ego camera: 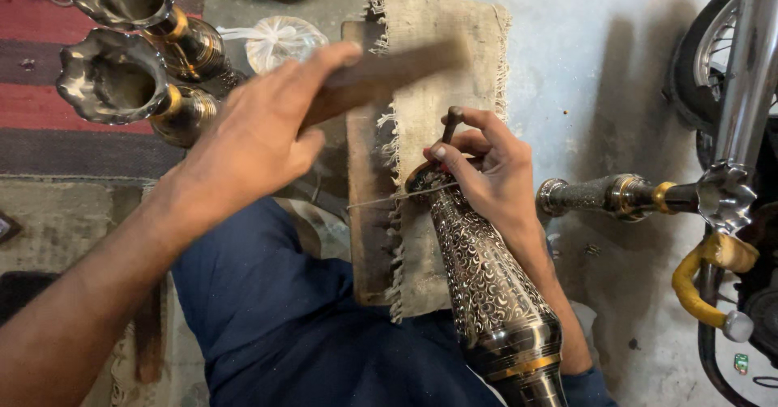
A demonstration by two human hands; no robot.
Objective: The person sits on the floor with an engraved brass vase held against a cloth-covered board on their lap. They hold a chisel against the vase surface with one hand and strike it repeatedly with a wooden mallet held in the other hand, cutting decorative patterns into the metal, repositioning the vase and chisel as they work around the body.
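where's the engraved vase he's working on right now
In the head view the engraved metal vase lies centre-right across the person's lap, its narrow end on the burlap-covered wooden block, steadied by the right hand.

Two fluted metal vases (121, 75) on striped rug (49, 123); motorcycle wheel (713, 51) (partly cropped) right.

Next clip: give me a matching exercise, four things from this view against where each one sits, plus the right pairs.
1. left hand
2. right hand
3. engraved vase
4. burlap cloth

a. draped over the wooden board
b. lying across the lap
c. gripping a blurred wooden mallet
d. pinching a small punch at the vase's narrow end

Pairs: 1-c, 2-d, 3-b, 4-a
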